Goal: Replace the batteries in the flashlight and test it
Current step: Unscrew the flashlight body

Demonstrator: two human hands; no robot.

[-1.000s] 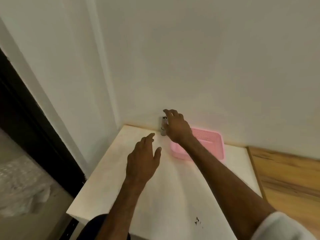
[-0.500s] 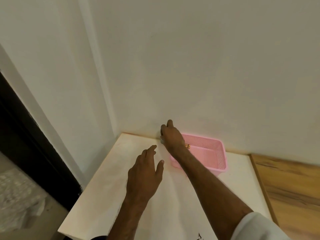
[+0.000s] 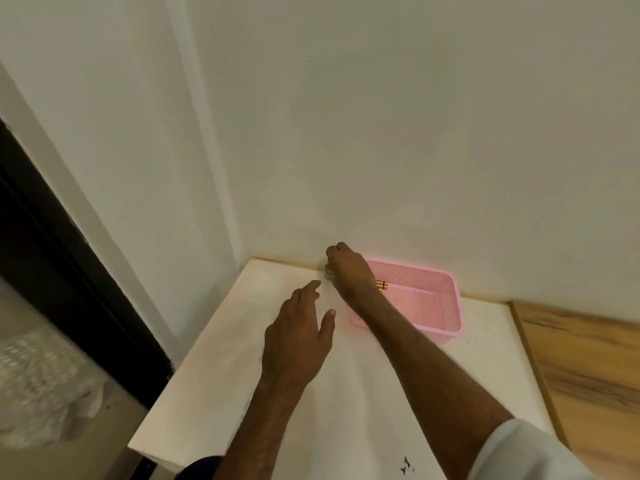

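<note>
The right hand (image 3: 348, 271) curls its fingers round the flashlight (image 3: 329, 274) at the far wall, hiding which way its long axis runs. The left hand (image 3: 294, 337) hovers over the bench (image 3: 214, 358), fingers loosely spread.

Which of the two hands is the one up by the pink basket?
The right hand, fingers curled at the wall beside the pink basket; the left hand is open, nearer the person.

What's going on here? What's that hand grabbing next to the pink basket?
A person is reaching across a white table. Their right hand curls around a small grey flashlight by the wall, just left of the pink basket; the hand hides most of it. Gold batteries lie in the basket. The left hand hovers open above the table, holding nothing.
</note>
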